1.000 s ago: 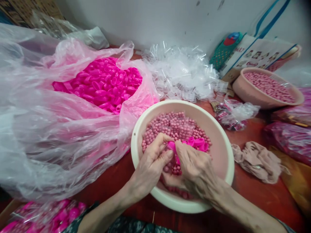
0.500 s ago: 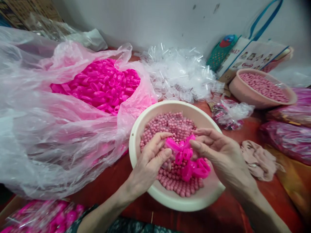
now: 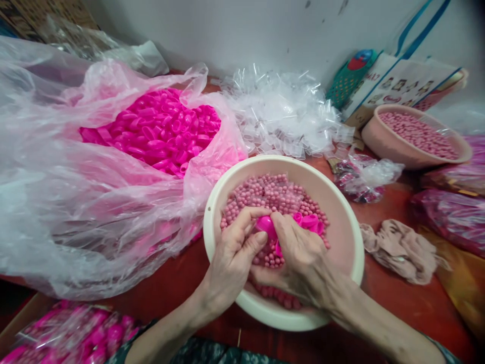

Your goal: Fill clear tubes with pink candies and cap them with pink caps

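Note:
A cream basin (image 3: 343, 202) in front of me holds several small dull-pink beads (image 3: 278, 194). Over it, my left hand (image 3: 233, 258) pinches one bright pink plastic capsule shell (image 3: 266, 225) between thumb and forefinger. My right hand (image 3: 303, 263) lies palm down against it, fingertips on the same shell, with several more pink shells (image 3: 310, 222) showing past its fingers. What lies under the right palm is hidden.
A large clear bag of bright pink shells (image 3: 162, 129) lies at the left, a heap of clear plastic pieces (image 3: 282, 114) at the back. A second basin of beads (image 3: 417, 136) stands far right, a crumpled cloth (image 3: 401, 250) beside the near basin. Filled pink bags (image 3: 68, 336) lie bottom left.
Half a second ago my right hand was turned open, showing a cluster of pink shells; now it has turned palm down and closed against my left hand over the basin.

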{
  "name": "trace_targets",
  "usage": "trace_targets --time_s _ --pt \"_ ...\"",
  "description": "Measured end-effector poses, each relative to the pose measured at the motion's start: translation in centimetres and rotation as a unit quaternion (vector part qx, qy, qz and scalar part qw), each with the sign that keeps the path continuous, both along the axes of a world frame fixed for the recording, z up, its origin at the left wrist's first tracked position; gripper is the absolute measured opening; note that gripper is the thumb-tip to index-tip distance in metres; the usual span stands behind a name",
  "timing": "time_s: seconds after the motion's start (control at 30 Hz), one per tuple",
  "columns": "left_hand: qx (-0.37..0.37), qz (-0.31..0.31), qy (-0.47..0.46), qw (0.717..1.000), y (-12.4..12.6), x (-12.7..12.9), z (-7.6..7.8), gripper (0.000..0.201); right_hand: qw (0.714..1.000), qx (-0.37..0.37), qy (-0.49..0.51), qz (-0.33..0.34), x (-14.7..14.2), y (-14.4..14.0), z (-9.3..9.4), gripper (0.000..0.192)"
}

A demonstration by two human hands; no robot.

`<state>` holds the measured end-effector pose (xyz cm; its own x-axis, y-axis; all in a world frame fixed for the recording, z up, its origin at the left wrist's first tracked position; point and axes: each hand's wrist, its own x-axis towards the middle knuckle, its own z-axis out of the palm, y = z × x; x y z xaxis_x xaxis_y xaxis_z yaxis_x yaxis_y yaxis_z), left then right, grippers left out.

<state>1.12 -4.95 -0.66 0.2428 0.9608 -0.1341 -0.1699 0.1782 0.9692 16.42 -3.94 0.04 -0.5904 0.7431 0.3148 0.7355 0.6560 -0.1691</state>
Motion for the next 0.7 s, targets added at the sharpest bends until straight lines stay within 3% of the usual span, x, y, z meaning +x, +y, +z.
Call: trace_targets --time_s 0.13,0.3,0.37,0.43,0.5,0.57,0.63,0.7 --pt "-0.005 0.016 -0.039 0.999 0.1 -0.1 -0.1 0.02 0.999 -0.022 0.013 0.026 -0.8 0.3 1.3 0.029" --pt "0.005 0.035 -0.021 0.999 0.1 0.1 0.2 0.023 0.997 -0.061 0.054 -0.009 -1.3 0.0 0.3 0.043" --pt "0.016 0.082 -0.007 0.996 -0.3 0.0 0.5 0.027 0.99 -0.113 0.089 0.009 -0.5 0.1 -0.1 0.066" --pt "0.06 0.18 0.008 0.982 -1.0 -0.6 0.5 0.031 0.975 -0.178 0.132 -0.01 1.1 0.5 0.1 0.079" --pt "0.124 0.308 0.032 0.943 -1.8 -1.7 -0.1 0.034 0.965 -0.194 0.154 -0.084 3.1 1.1 0.4 0.064" --pt "0.169 0.4 0.07 0.898 -2.3 -3.2 -1.4 0.037 0.966 -0.156 0.138 -0.152 5.0 1.9 0.7 0.036" --pt "0.172 0.425 0.133 0.879 -2.6 -4.7 -3.3 0.04 0.972 -0.11 0.103 -0.18 6.2 2.6 0.7 0.021" --pt "0.153 0.41 0.218 0.872 -2.6 -5.9 -5.3 0.04 0.976 -0.092 0.08 -0.178 6.5 3.4 0.3 0.017"
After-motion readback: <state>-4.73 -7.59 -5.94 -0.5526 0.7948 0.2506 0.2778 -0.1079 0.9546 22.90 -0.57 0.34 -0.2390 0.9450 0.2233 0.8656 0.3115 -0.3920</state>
